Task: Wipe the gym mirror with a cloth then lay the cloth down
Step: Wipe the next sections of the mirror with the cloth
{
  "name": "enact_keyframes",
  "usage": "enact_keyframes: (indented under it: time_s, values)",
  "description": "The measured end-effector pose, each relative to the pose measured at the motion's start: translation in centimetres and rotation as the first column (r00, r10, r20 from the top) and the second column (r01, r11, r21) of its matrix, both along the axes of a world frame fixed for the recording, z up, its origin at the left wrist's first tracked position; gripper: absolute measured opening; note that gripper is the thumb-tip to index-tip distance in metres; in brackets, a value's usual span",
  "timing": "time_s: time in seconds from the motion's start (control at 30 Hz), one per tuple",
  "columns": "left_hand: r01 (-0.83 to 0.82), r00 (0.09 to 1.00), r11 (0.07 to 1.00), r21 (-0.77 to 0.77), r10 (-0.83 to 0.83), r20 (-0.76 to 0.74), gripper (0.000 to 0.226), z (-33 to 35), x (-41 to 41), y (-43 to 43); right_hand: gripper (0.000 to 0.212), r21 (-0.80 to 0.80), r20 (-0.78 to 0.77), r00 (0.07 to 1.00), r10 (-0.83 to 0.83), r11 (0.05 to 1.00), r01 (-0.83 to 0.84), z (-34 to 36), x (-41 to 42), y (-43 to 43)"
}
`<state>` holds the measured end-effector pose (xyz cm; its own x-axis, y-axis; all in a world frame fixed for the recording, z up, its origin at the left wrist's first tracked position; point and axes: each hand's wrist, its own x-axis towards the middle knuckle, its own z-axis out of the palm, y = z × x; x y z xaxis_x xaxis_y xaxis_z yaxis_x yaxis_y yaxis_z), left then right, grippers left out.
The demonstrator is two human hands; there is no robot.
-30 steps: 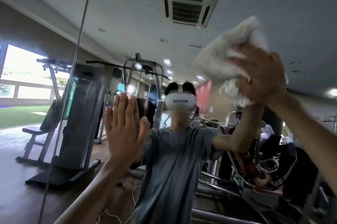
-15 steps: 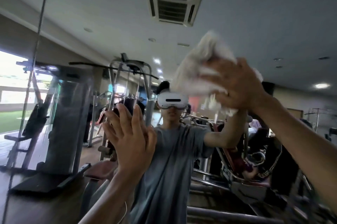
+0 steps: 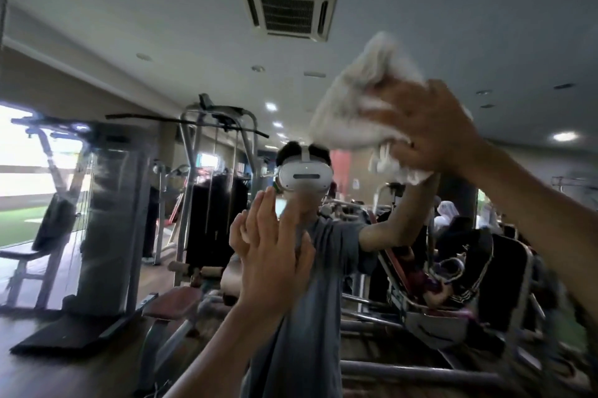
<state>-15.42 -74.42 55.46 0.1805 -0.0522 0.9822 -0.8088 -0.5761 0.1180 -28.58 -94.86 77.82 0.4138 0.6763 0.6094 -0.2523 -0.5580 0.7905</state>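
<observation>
The gym mirror (image 3: 161, 25) filled my whole view, with reflected machines across the left and centre. The white cloth (image 3: 352, 106) sat bunched in the upper right, pressed to the glass. My right grip (image 3: 430, 128) was grasping it, and a loose tail hung below. My left grip (image 3: 271, 265), lower centre, was released, with fingers straight against the glass. I judged that the flat palm could smear the glass, and that the hanging tail could drag the cloth free if my hold slackened. I counted one mirror, one cloth and two grips.
</observation>
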Motion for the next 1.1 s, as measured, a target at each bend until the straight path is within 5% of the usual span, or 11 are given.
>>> enact_keyframes:
  time_s: [0.13,0.2,0.27,0.37,0.47,0.57,0.63,0.73,0.87,1.0,1.1]
  values:
    - [-0.008,0.996,0.999,-0.043,0.012,0.086,0.064,1.3,0.2,-0.9,0.056,0.455,0.326,0.945,-0.009,0.878,-0.148,-4.8,2.0,2.4]
    - [-0.047,0.991,0.997,-0.059,0.055,0.123,0.066,0.9,0.6,-1.2,0.062,0.315,0.168,0.985,0.029,0.946,-0.081,-9.2,2.5,3.4]
    - [-0.1,0.976,0.994,-0.049,0.107,0.188,0.068,0.4,1.0,-1.2,0.062,-0.046,-0.121,0.991,0.05,0.997,-0.056,-11.2,1.2,2.5]
    - [-0.113,0.966,0.993,-0.038,0.119,0.23,0.068,0.4,1.0,-1.2,0.059,-0.351,-0.314,0.949,-0.007,0.93,-0.109,-6.7,-0.7,-0.7]
    - [-0.108,0.97,0.991,-0.08,0.123,0.212,0.066,0.6,0.7,-1.5,0.059,-0.044,-0.023,0.999,0.032,0.999,-0.033,-0.5,-2.0,-3.1]
    - [-0.134,0.965,0.988,-0.077,0.148,0.216,0.066,0.5,0.8,-1.6,0.056,0.445,0.342,0.94,-0.006,0.882,-0.156,-0.3,-1.2,-1.9]
    - [-0.14,0.964,0.987,-0.081,0.155,0.216,0.066,0.4,0.8,-1.6,0.056,0.486,0.377,0.926,-0.033,0.858,-0.167,-3.9,0.4,0.1]
    - [-0.142,0.962,0.986,-0.084,0.158,0.224,0.065,0.4,0.9,-1.5,0.062,0.11,0.049,0.998,0.05,0.992,-0.055,-11.0,0.9,1.5]
    - [-0.133,0.963,0.99,-0.055,0.142,0.231,0.073,0.2,0.8,-1.5,0.059,-0.336,-0.295,0.955,-0.032,0.939,-0.072,-10.3,-1.3,-1.4]
    - [-0.119,0.962,0.989,-0.092,0.138,0.235,0.064,0.2,0.8,-1.7,0.056,0.007,0.009,0.999,0.049,0.999,-0.049,-3.5,-2.8,-4.1]
    - [-0.127,0.957,0.987,-0.097,0.148,0.251,0.064,0.2,0.8,-1.7,0.044,0.458,0.442,0.896,-0.034,0.868,-0.192,-2.3,-2.0,-3.0]
